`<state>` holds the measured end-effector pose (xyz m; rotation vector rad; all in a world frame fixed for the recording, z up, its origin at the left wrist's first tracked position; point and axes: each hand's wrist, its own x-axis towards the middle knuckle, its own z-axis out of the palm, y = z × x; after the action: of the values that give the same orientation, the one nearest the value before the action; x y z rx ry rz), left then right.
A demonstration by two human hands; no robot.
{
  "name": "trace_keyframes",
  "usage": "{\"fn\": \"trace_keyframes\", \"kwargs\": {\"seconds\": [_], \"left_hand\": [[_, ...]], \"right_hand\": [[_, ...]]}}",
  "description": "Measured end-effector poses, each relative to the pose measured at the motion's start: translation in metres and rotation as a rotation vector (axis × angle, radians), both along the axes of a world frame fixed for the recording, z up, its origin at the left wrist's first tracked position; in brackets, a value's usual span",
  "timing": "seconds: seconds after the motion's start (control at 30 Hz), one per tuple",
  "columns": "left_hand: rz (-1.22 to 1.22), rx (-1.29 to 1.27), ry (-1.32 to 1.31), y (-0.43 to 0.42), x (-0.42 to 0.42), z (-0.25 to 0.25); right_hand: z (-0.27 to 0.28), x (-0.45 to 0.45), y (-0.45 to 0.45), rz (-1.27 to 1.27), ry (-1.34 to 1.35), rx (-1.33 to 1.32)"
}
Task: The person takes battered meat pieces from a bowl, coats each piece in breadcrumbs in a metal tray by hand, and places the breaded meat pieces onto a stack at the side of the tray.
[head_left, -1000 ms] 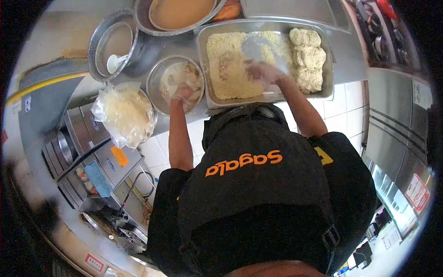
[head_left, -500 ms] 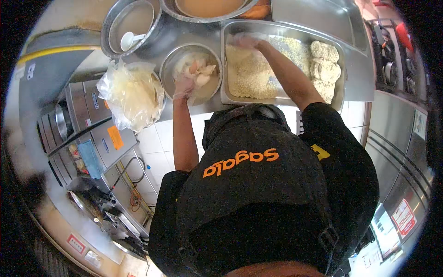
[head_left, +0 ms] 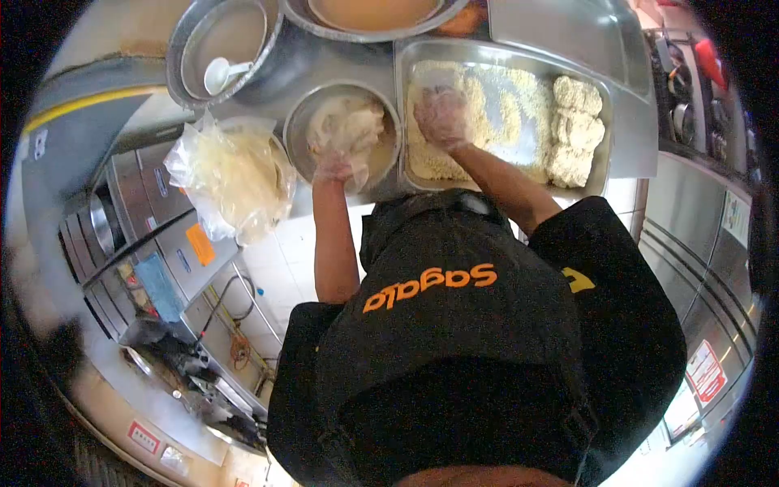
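My left hand [head_left: 334, 168], in a clear plastic glove, reaches into a round metal bowl [head_left: 294, 150] of cloudy liquid. Its fingers are closed round pale, wet pieces of what looks like raw meat [head_left: 349, 128], which partly hide them. My right hand [head_left: 443, 115], gloved too, lies with fingers spread on yellowish crumbs [head_left: 507, 122] at the left end of a rectangular metal tray [head_left: 462, 50]. Motion smears its fingers, and nothing shows held in them. Several crumb-coated pieces [head_left: 578, 130] are stacked in a row along the tray's right end.
Left of the bowl, an open plastic bag [head_left: 235, 174] hangs over the counter edge. Behind stand a metal basin [head_left: 180, 61] holding a white ladle [head_left: 217, 75] and a larger basin of orange-brown liquid [head_left: 377, 12]. Another metal tray [head_left: 568, 36] lies at the back right.
My right hand has moved right and nearer to me within the tray, and the crumbs have shifted, baring more metal. The pale pieces in the bowl are now bunched above my left hand.
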<state>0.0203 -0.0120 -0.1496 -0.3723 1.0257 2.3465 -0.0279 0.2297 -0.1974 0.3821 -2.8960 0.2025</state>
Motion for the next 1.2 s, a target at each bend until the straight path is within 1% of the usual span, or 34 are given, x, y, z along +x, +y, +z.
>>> {"fn": "trace_keyframes", "kwargs": {"seconds": [0.1, 0.2, 0.27, 0.3, 0.37, 0.43, 0.47, 0.53, 0.57, 0.63, 0.67, 0.7, 0.73, 0.77, 0.8, 0.83, 0.87, 0.93, 0.97, 1.0, 1.03, 1.1, 1.13, 1.2], "left_hand": [[0.084, 0.127, -0.013, 0.007, -0.005, 0.012], [0.157, -0.285, -0.048, -0.006, 0.017, -0.015], [0.09, -0.352, 0.018, -0.014, 0.029, -0.021], [0.087, -0.372, 0.052, -0.013, 0.018, -0.025], [0.129, -0.414, 0.069, -0.008, 0.002, -0.029], [0.176, -0.563, 0.047, -0.018, 0.02, -0.053], [0.159, -0.692, 0.069, -0.037, 0.025, -0.101], [0.131, -0.868, 0.158, -0.051, 0.027, -0.11], [0.129, -0.908, 0.222, -0.041, 0.026, -0.079], [0.034, -1.117, 0.424, -0.027, 0.027, -0.045], [-0.048, -1.288, 0.57, -0.026, 0.023, -0.037], [-0.063, -1.375, 0.597, -0.023, 0.021, -0.029], [-0.077, -1.463, 0.622, -0.02, 0.019, -0.022], [-0.024, -1.464, 0.524, -0.014, 0.018, -0.016], [0.027, -1.462, 0.423, -0.01, 0.02, -0.011], [-0.079, -1.574, 0.476, -0.01, 0.022, -0.004], [-0.188, -1.681, 0.532, -0.01, 0.025, 0.003], [-0.324, -1.691, 0.437, -0.019, 0.024, -0.007], [-0.34, -1.595, 0.287, -0.032, 0.021, -0.031], [-0.355, -1.496, 0.139, -0.038, 0.018, -0.043], [-0.462, -1.644, 0.246, -0.03, 0.016, -0.034], [-0.685, -1.93, 0.461, -0.009, 0.017, -0.002], [-0.703, -1.944, 0.469, -0.012, 0.019, -0.011], [-0.728, -1.976, 0.484, -0.022, 0.022, -0.037]], "right_hand": [[0.013, -0.024, 0.004, -0.166, -0.551, -0.248], [-0.011, -0.026, 0.018, -0.084, -0.208, -0.138], [-0.021, -0.017, 0.014, -0.084, -0.114, -0.001], [-0.021, -0.021, 0.018, -0.092, -0.042, 0.077], [-0.019, -0.034, 0.026, -0.121, 0.073, -0.085], [-0.022, -0.02, 0.034, -0.129, -0.126, -0.161], [-0.023, -0.018, 0.042, -0.153, -0.346, -0.152], [0.034, -0.01, 0.039, -0.045, -0.756, -0.374], [0.064, -0.006, 0.037, -0.028, -0.965, -0.471], [0.024, 0.008, 0.065, 0.201, -1.044, -0.809], [0.009, 0.008, 0.074, 0.316, -0.886, -0.819], [-0.005, 0.008, 0.081, 0.432, -0.726, -0.823], [0.004, 0.008, 0.082, 0.431, -0.705, -0.802], [0.012, 0.007, 0.084, 0.429, -0.683, -0.781], [0.062, 0.006, 0.078, 0.31, -0.799, -0.738], [0.1, 0.001, 0.073, 0.186, -0.91, -0.692], [0.119, -0.005, 0.071, 0.148, -0.881, -0.598], [0.142, -0.01, 0.071, 0.066, -0.824, -0.406], [0.14, -0.011, 0.072, 0.003, -0.772, -0.335], [0.133, -0.016, 0.072, -0.058, -0.721, -0.264], [0.124, -0.02, 0.073, -0.119, -0.665, -0.194], [0.075, -0.016, 0.081, -0.004, -0.519, -0.209], [0.061, -0.012, 0.087, 0.05, -0.446, -0.215], [0.074, 0.016, 0.094, 0.03, -0.529, -0.225]]}}
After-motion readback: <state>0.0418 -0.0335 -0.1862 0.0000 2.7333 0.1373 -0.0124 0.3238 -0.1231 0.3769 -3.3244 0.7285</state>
